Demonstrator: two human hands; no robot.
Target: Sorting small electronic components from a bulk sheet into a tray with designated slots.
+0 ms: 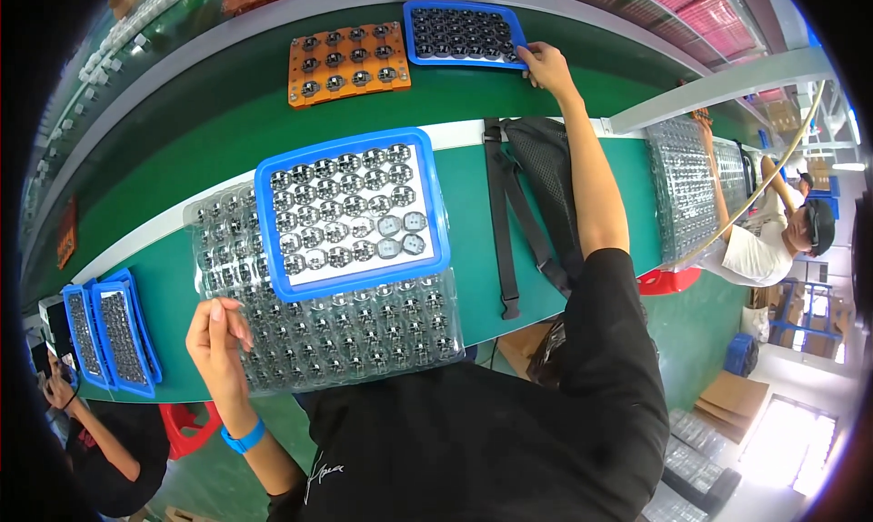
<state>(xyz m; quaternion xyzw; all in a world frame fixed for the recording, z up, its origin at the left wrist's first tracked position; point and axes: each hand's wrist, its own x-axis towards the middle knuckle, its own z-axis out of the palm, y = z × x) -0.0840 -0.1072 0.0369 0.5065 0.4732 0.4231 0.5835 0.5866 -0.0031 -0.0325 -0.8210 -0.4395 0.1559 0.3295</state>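
Observation:
My right hand (544, 67) reaches far out and pinches the right end of a blue-rimmed tray (411, 56) filled with rows of small round dark parts. Nearer me, a second blue-rimmed tray (264, 204) lies on top of clear plastic blister trays (450, 326). It holds rows of small round circuit boards on a white base; several at its right show pale grey faces. By the left edge of the blister trays hovers my left hand (216, 336), fingers loosely curled and apart, with nothing seen in them.
An orange fixture plate (350, 65) with round parts stands left of the far tray. A black bag with straps (536, 185) lies on the green bench right of the blister trays. More blue trays (114, 336) sit at left. Co-workers (764, 235) work at both sides.

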